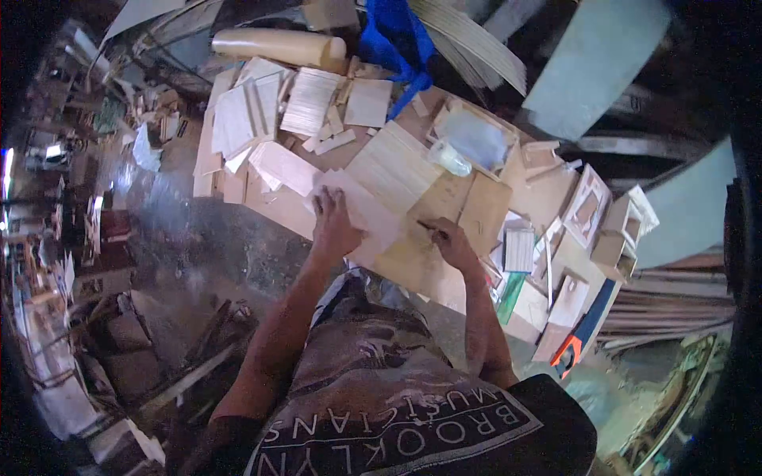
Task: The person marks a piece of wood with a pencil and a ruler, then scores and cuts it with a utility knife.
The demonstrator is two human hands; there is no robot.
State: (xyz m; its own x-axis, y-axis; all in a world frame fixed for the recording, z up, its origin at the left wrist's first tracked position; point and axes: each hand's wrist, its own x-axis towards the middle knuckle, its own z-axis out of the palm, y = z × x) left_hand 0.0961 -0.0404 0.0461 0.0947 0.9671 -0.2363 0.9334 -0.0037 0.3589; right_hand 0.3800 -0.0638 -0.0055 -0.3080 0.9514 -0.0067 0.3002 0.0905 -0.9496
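Pale thin sheets [369, 213] lie on the workbench [286, 213] in front of the person. My left hand [336, 225] rests on their left part, its fingers spread. To the right, my right hand [450, 242] is closed round a small dark thing, too small to name, whose tip points left over a tan board [425, 230]. A stack of light wood strips or panels [394, 165] lies just beyond the sheets. Beside it, a clear plastic roll or bag [450, 157] sits near a shallow wooden tray [510, 136].
Stacked panels [313, 101] and a tan roll [278, 46] stand at the back left, with blue cloth [394, 40] behind. Small wooden frames [587, 200] and an orange-handled saw [566, 355] lie on the right. Scrap wood [198, 373] is on the floor at left.
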